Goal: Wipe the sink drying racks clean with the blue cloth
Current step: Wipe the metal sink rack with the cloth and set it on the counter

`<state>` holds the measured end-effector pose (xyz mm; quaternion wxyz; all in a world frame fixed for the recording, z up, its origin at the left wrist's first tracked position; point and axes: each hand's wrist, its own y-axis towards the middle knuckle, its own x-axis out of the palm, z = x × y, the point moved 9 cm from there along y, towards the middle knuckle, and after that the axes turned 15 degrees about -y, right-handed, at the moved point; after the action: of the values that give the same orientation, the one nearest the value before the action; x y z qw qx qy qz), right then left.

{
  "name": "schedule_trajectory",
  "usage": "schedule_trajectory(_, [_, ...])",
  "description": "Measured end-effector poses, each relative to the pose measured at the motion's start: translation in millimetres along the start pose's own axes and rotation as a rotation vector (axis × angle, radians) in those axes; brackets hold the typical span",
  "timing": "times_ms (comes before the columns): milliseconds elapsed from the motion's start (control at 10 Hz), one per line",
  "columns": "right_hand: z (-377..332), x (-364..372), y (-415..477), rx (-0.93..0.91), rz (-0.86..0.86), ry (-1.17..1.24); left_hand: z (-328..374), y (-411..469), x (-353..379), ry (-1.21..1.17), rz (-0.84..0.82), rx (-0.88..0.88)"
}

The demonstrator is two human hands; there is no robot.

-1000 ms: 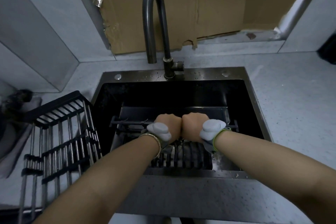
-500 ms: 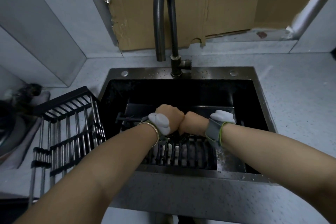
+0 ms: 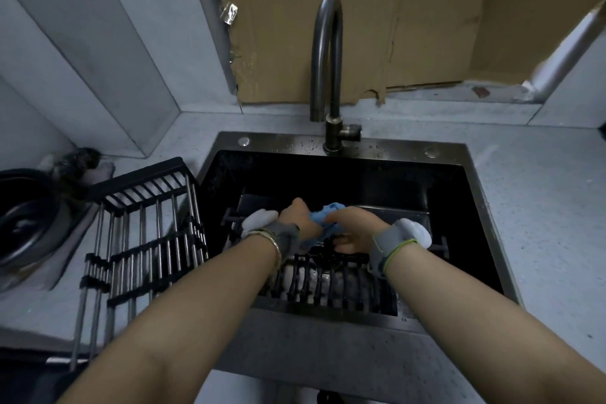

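Blue cloth (image 3: 329, 210) is held bunched between left hand (image 3: 300, 219) and right hand (image 3: 352, 228), which are close together with fingers curled on it. It is kept low inside the sink (image 3: 393, 147), against the sink rack (image 3: 328, 284), likely for rubbing its bars. A second rack (image 3: 144, 239) is parked on the desk (image 3: 531, 207), out of the way.

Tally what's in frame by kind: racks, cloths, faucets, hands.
Racks: 2, counter rack and sink rack
Cloths: 1, blue cloth
Faucets: 1, faucet
Hands: 2, left hand and right hand, both on the cloth
Total: 6
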<state>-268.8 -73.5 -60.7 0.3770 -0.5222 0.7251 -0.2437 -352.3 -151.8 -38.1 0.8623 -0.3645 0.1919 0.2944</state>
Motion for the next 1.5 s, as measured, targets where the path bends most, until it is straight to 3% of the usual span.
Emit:
schedule_trajectory(100, [-30, 25, -9, -0.16, -0.014, 0.219, 6, -22, -18, -0.171, 0.021, 0.105])
schedule_trajectory(200, [-59, 51, -20, -0.241, -0.024, 0.43, 8, -48, -32, -0.364, -0.059, 0.173])
schedule_trajectory(300, [-75, 68, -22, -0.292, 0.012, 0.481, -9, -76, -75, -0.53, 0.026, 0.177])
schedule_trajectory(400, [-92, 91, -31, -0.396, 0.038, 0.294, -53, -92, -146, -0.533, 0.331, 0.107])
schedule_trajectory(500, [-117, 145, -49, -0.569, 0.015, -0.086, -117, -122, -202, -0.58, 0.601, -0.042])
schedule_trajectory(600, [-119, 187, -45, -0.598, 0.003, -0.248, -171, -159, -231, -0.263, 0.81, -0.237])
schedule_trajectory(700, [-101, 219, -33, -0.547, 0.032, -0.423, -236, -174, -235, -0.237, 0.805, -0.429])
schedule_trajectory(800, [-90, 228, -52, -0.534, 0.052, -0.503, -270, -170, -212, -0.496, 0.695, -0.482])
schedule_trajectory(900, [-86, 217, -57, -0.468, 0.135, -0.412, -268, -169, -200, -0.681, 0.734, -0.379])
schedule_trajectory(1000, [-74, 203, -59, -0.391, 0.134, -0.123, -252, -165, -204, -0.823, 0.786, -0.277])
schedule_trajectory(1100, [-55, 169, -65, -0.359, 0.207, 0.194, -213, -164, -203, -0.895, 0.795, -0.154])
schedule_trajectory(1200, [-42, 143, -60, -0.306, 0.137, 0.398, -171, -168, -200, -0.883, 0.853, 0.054])
schedule_trajectory(1300, [-40, 99, -67, -0.299, 0.377, 0.401, -120, -173, -182, -0.93, 0.795, 0.229])
schedule_trajectory(1400, [-32, 49, -101, -0.31, 0.737, 0.415, -84, -177, -169, -0.959, 0.739, 0.329])
schedule_trajectory(1500, [-34, 18, -112, -0.456, 0.737, 0.474, -78, -171, -157, -1.021, 0.68, 0.347])
